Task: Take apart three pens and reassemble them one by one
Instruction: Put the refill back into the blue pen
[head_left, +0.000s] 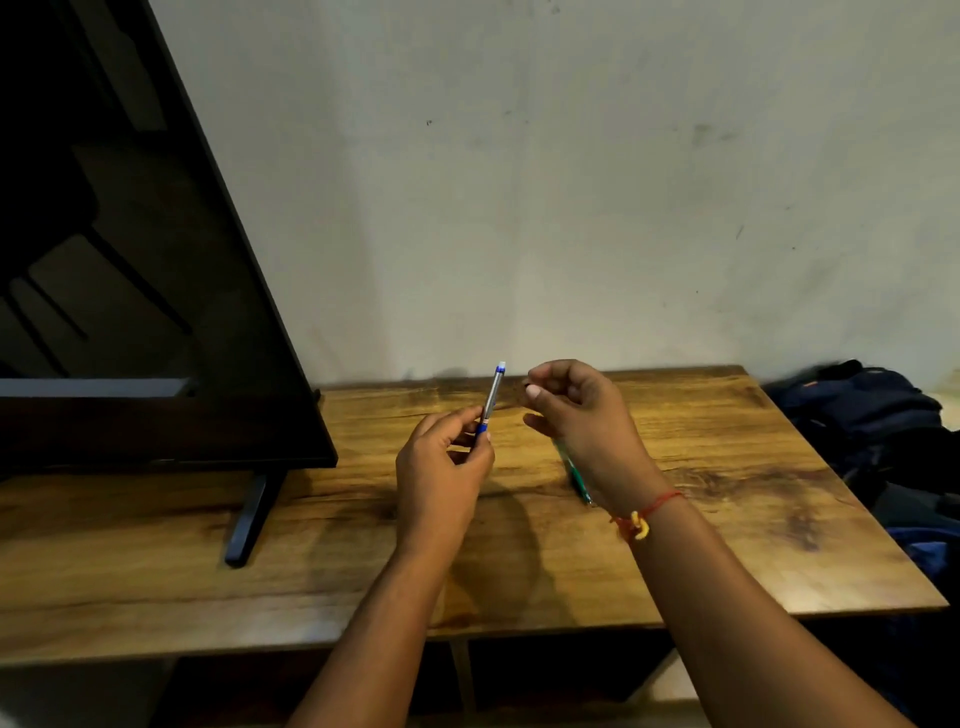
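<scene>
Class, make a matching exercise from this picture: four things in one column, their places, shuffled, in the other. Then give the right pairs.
1 blue pen
2 green pen
3 television
4 backpack

A off the table, to its right
B held in the left hand
C standing on the table, at the left
D lying on the table under the right hand

Pairs: 1-B, 2-D, 3-C, 4-A

1. A room in a home is suggested.
2. A flat television (130, 260) is stood on the wooden worktop (727, 519), left of the fingers (445, 422).
3. A scuffed, painted wall (571, 182) is seen beyond them.
4. A dark backpack (872, 415) is seen to their right.
</scene>
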